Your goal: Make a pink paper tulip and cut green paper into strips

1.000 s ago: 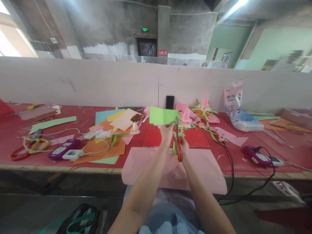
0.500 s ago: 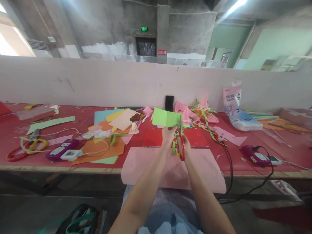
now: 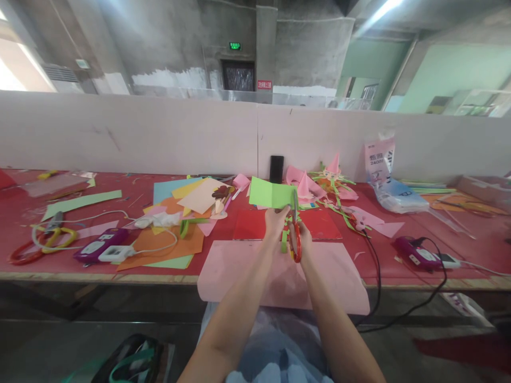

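Observation:
My left hand (image 3: 276,221) pinches the lower edge of a creased sheet of bright green paper (image 3: 266,193), held up above the table. Red-handled scissors (image 3: 297,242) are gripped in my right hand (image 3: 304,236), their blades pointing up at the sheet's right edge. Whether the blades are parted is hard to make out. Beneath my hands are small green paper scraps (image 3: 284,242) and a red sheet (image 3: 249,225). Nearer to me a large pink sheet (image 3: 239,276) hangs over the table's front edge.
Coloured paper sheets (image 3: 167,244), a purple power bank (image 3: 101,244) and other scissors (image 3: 43,242) lie to the left. A black phone (image 3: 277,169) leans on the white partition. Pink and green paper figures (image 3: 333,173), a plastic bag (image 3: 399,194) and another power bank (image 3: 419,254) are at right.
Almost nothing differs. Both hands, the green paper and the scissors stay in nearly the same place, with only a slight shift of the whole view.

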The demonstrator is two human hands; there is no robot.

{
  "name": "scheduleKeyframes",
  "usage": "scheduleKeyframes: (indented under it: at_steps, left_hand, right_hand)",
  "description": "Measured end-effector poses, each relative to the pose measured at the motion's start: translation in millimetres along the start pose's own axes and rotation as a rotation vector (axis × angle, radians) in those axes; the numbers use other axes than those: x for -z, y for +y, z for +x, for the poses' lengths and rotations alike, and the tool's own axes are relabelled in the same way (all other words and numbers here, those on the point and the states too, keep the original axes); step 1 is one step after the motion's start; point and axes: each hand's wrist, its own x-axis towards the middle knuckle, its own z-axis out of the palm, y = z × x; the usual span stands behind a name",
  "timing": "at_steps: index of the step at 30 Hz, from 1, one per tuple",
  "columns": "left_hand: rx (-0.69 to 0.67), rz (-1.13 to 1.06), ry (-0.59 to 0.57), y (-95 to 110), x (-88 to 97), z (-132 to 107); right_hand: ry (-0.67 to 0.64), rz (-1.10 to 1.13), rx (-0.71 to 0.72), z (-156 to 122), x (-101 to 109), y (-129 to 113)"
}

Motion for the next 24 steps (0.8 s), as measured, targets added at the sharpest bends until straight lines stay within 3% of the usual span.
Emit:
scheduleKeyframes:
  at_steps: [8, 14, 24]
  left_hand:
    - [-0.006, 0.122, -0.082, 0.9, 2.0, -5.9]
    - [-0.068, 0.138, -0.104, -0.5, -0.2, -9.7]
    - [-0.062, 0.197, -0.099, -5.3, 1.9, -8.3]
  right_hand:
    - [-0.037, -0.024, 0.017, 4.7, 3.7, -4.3]
    - [-0.022, 0.006, 0.007, 1.7, 5.6, -8.7]
    - [0.001, 0.012, 0.003, 1.1, 4.4, -4.4]
